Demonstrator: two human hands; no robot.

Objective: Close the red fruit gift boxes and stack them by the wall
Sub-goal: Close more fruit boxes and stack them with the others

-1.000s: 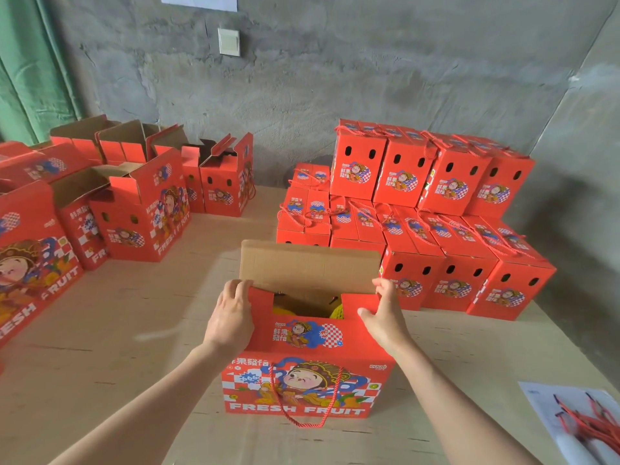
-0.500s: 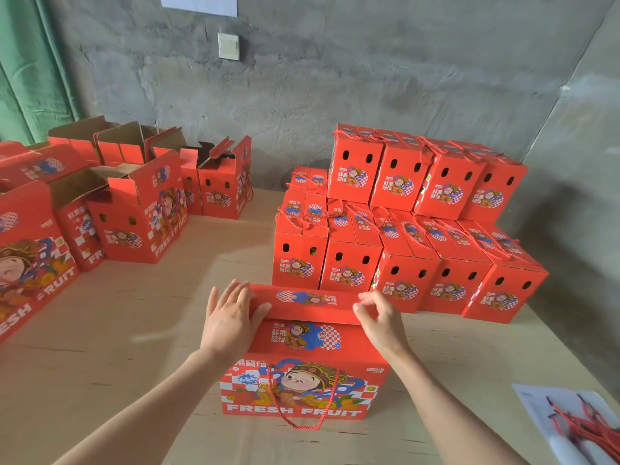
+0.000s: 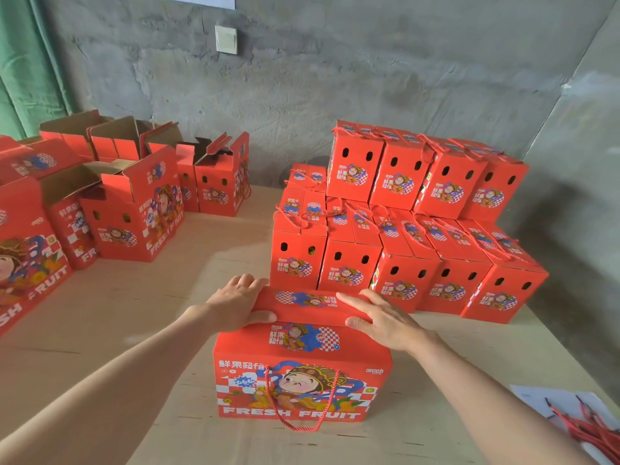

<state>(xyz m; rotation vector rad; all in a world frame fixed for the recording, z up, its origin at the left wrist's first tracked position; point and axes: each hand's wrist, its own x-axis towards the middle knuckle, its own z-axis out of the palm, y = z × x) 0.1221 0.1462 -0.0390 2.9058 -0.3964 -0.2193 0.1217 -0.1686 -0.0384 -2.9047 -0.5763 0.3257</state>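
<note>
Hands [image 3: 235, 307] [image 3: 385, 322] on box lid [image 3: 308, 302], right flat

Your left hand [image 3: 238, 305] and right hand [image 3: 385, 322] are both bare, and so are your left forearm [image 3: 117, 380] and right forearm [image 3: 486, 397] for the whole length that shows. The forearms are slender and smooth, narrowing toward the wrists. Your fingers [image 3: 355, 301] are long and slim; the nails are too small to make out.
</note>
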